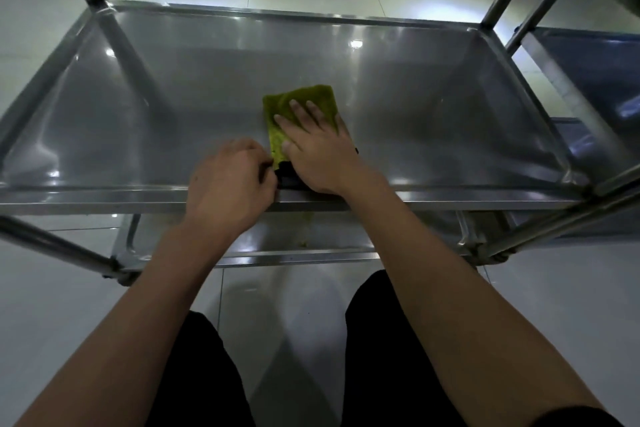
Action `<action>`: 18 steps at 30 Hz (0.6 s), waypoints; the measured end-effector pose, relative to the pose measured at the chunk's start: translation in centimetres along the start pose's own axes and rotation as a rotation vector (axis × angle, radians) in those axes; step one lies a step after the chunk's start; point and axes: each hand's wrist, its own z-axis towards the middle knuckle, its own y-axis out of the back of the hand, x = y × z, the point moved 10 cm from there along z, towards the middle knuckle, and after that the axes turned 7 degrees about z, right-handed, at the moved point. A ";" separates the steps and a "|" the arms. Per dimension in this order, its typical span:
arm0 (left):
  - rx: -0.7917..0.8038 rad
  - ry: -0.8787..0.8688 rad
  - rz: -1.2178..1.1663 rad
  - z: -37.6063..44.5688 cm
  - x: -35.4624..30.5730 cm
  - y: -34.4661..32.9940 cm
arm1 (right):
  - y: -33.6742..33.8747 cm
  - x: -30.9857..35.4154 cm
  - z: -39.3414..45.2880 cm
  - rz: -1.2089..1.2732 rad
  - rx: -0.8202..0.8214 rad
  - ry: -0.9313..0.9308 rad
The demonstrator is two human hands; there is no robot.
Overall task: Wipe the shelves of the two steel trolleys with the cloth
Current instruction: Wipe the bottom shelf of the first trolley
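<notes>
A: Which step is the person on?

B: Judging by the layout, a shelf of the near trolley (526, 194) is being wiped. The cloth (300, 107) lies on the shelf (173, 107) just inside its front rim, a little toward 5 o'clock from the shelf's middle.

A: And the hands?

B: The right hand (317, 149) lies flat on the cloth, fingers straight and spread, pressing it down; its grip is not closed on anything. The left hand (230, 180) sits just beside it at 9 o'clock, fingers curled in at the cloth's near-left edge. It appears to pinch that edge, though the fingertips are hidden.

A: What does the next move call for?

B: Probably a flat push away toward 12 o'clock, or sweeps out to 9 and 3 o'clock, keeping the palm's weight on the cloth so it doesn't bunch. The corners under the upright tubes would need a tucked fingertip.

A: How does the cloth look?

B: Yellow-green, nappy like a towel, folded into a rough rectangle, with a dark part showing at its near end under the right wrist. A second trolley (588, 80) stands at 2 o'clock, untouched by either hand. A lower shelf (294, 253) shows beneath the front rim.
</notes>
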 end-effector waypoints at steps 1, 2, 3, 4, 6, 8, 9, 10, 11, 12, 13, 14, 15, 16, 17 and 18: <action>-0.001 0.010 0.005 0.2 -0.3 0.0 | 0.2 -0.6 -0.2 0.000 -0.002 0.001; 0.003 0.012 0.010 0.4 -0.8 0.0 | 0.5 -1.4 -0.5 0.007 -0.005 -0.008; 0.013 0.002 0.011 0.7 -1.5 -0.1 | 0.8 -2.6 -0.8 0.012 -0.008 -0.027; 0.024 -0.021 0.005 1.0 -2.7 -0.3 | 1.3 -4.1 -1.2 0.011 -0.015 -0.051; 0.053 -0.093 -0.003 1.9 -6.3 -1.0 | 2.5 -8.1 -2.4 0.003 -0.032 -0.110; 0.092 -0.143 0.002 2.8 -9.7 -1.8 | 3.6 -11.7 -3.7 0.001 -0.038 -0.161; 0.113 -0.170 0.007 3.3 -11.7 -2.3 | 4.3 -13.9 -4.6 0.001 -0.046 -0.192; 0.136 -0.193 0.013 3.8 -13.5 -2.7 | 5.0 -16.2 -5.6 0.005 -0.054 -0.227; 0.156 -0.213 0.021 4.4 -15.1 -3.2 | 5.7 -18.4 -6.5 0.006 -0.062 -0.261; 0.173 -0.226 0.031 4.9 -16.5 -3.6 | 6.5 -20.6 -7.5 0.002 -0.068 -0.295; 0.190 -0.232 0.042 5.4 -17.7 -4.0 | 7.2 -22.7 -8.4 0.001 -0.073 -0.334; 0.206 -0.233 0.052 5.8 -18.8 -4.4 | 7.9 -24.9 -9.4 0.005 -0.078 -0.377; 0.223 -0.230 0.063 6.1 -19.6 -4.8 | 8.5 -27.0 -10.2 0.013 -0.081 -0.421; 0.246 -0.223 0.078 6.3 -20.2 -5.3 | 9.1 -29.1 -11.1 0.024 -0.079 -0.468; 0.265 -0.215 0.096 6.4 -20.5 -5.9 | 9.7 -31.1 -11.9 0.039 -0.083 -0.518; 0.273 -0.212 0.113 6.5 -20.7 -6.3 | 10.3 -32.8 -12.7 0.056 -0.097 -0.563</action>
